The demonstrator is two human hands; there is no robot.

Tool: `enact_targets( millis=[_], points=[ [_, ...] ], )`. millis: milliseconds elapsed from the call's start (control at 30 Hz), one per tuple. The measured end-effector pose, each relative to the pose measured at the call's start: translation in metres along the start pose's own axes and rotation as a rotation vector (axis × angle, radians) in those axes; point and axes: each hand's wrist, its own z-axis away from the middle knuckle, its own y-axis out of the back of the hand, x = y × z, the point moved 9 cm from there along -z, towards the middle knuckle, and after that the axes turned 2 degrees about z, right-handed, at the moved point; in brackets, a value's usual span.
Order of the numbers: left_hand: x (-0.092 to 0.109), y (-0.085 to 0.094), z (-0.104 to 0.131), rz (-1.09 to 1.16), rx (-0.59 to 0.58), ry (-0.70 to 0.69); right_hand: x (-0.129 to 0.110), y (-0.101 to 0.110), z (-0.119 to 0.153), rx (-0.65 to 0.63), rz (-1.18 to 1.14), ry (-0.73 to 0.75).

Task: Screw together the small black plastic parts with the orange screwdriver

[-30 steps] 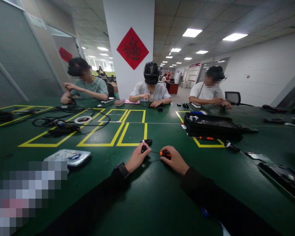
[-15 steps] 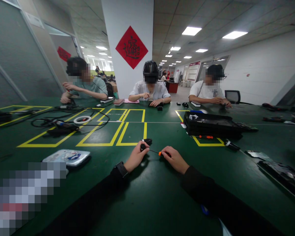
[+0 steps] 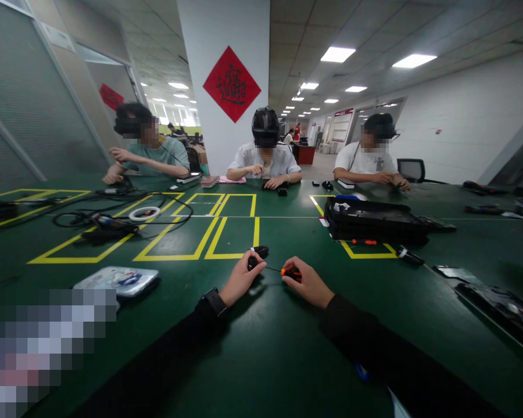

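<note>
My right hand [image 3: 308, 280] is closed around the orange and black handle of a screwdriver [image 3: 291, 274]. Its thin shaft points left, its tip at a small black part [image 3: 252, 263] pinched in my left hand [image 3: 241, 281]. The part's exact kind is too small to make out, and fingers cover some of it. Just behind my left fingertips is another dark object [image 3: 261, 250], lying close to the hand. Both hands are low over the green table [image 3: 261, 348].
A stack of black trays or casings [image 3: 375, 220] stands right of centre, an orange-handled tool [image 3: 368, 242] before it. Opened electronics [image 3: 501, 310] lie at far right. Left are tangled cables [image 3: 100, 217], a white ring [image 3: 144, 213] and a silvery case [image 3: 117, 281]. Three people sit opposite.
My right fingers have shifted on the screwdriver, so more of its handle shows now. My left hand keeps its hold on the black part, nearly unmoved.
</note>
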Motion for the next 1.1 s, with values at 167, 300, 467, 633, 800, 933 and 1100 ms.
enact_targets(
  millis=[167, 300, 467, 633, 800, 933, 1100],
  points=[
    [0.001, -0.001, 0.0, 0.017, -0.007, -0.012, 0.002, -0.001, -0.003, -0.004, 0.126, 0.007],
    [-0.002, 0.0, -0.002, 0.04, 0.0, -0.019, 0.002, -0.005, -0.003, -0.037, 0.158, 0.027],
    [-0.008, 0.003, -0.001, 0.031, 0.022, 0.01, 0.004, -0.006, 0.0, -0.041, 0.082, -0.003],
    [-0.007, -0.001, -0.001, 0.009, -0.016, 0.0, 0.005, -0.006, 0.001, -0.024, 0.052, -0.014],
    [-0.006, -0.002, -0.001, 0.004, -0.025, -0.008, 0.004, -0.004, -0.002, 0.005, 0.143, -0.01],
    [-0.005, -0.002, 0.0, 0.003, -0.025, -0.018, 0.001, -0.005, -0.003, -0.018, 0.201, 0.027],
    [-0.003, -0.002, -0.001, 0.014, -0.014, -0.01, -0.004, -0.003, -0.001, -0.015, 0.173, 0.064]
  ],
)
